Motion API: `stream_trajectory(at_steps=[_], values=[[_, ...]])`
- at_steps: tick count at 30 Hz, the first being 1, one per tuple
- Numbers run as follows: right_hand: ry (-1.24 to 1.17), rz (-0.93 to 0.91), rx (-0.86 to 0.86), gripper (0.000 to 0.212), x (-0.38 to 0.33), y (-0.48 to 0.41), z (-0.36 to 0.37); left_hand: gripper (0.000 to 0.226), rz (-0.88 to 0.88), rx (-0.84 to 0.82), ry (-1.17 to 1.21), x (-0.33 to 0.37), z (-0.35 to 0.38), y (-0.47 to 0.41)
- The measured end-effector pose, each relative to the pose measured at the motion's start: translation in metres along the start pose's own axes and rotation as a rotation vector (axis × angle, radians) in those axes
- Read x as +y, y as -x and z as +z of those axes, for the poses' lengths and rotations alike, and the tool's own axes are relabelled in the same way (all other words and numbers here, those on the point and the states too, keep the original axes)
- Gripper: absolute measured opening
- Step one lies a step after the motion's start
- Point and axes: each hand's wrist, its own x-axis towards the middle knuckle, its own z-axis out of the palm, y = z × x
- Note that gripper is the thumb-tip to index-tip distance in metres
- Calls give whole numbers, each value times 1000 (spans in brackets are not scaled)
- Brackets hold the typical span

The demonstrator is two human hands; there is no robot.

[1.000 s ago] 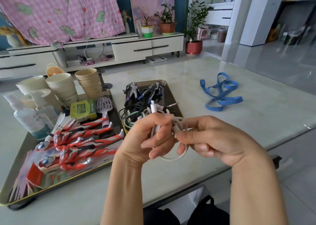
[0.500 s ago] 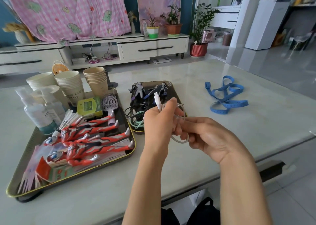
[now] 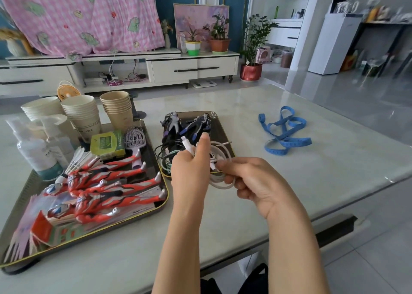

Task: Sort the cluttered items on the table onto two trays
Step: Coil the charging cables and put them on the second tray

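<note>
Inspecting the near part of the table (image 3: pixel 323 171), we find both hands closed on one item, a coiled white cable (image 3: pixel 224 184); the coil is held in the air over the near right corner of the small tray (image 3: pixel 218 130) and does not rest in it. The left hand (image 3: pixel 189 173) shows its back to the camera; its fingers are curled round the left side of the coil; a white plug (image 3: pixel 186 145) stands up above the knuckles, just beside the raised thumb. The right hand (image 3: pixel 258 182) grips the opposite side; its fingertips pinch the gathered strands; the lower loops pass under its curled fingers. We record the cable as lying between the two hands, touching both, its loops open in the gap.

The small tray holds two dark toy figures (image 3: pixel 178 124) at its far end and a tangle of dark cables (image 3: pixel 165 152) at its near end. The large tray (image 3: pixel 153 159), just left of it, carries red-and-silver figures (image 3: pixel 111 182), stacked paper cups (image 3: pixel 82 115), a green box (image 3: pixel 107 143), a lilac hairbrush (image 3: pixel 134 139) and spray bottles (image 3: pixel 38 153). A blue tape measure (image 3: pixel 285 133) lies loosely looped on the bare table, well apart to the right of the small tray; it sits outside both trays.
</note>
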Motion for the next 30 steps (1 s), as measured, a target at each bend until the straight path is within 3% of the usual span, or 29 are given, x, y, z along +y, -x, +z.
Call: stream_trajectory(at_steps=[6, 12, 15, 21, 24, 28, 30], values=[[36, 69, -45, 16, 0, 3, -7, 59, 255, -181, -66, 3, 3, 4], [107, 77, -63, 21, 1, 5, -10, 58, 279, -258, -64, 2, 0, 4], [19, 85, -107, 24, 0, 6, -12, 57, 269, -293, 13, 6, -2, 7], [5, 15, -43, 22, 3, 1, -7, 57, 302, -159, 68, 7, 6, 10], [-198, 33, -137, 32, 3, 1, -5, 55, 262, -113, 124, 9, 6, 12], [-585, 88, -308, 17, 2, 2, -6, 56, 149, -118, 271, 16, 7, 15], [-745, 74, -409, 27, 5, 1, -4, 54, 112, -142, 329, 17, 6, 16]])
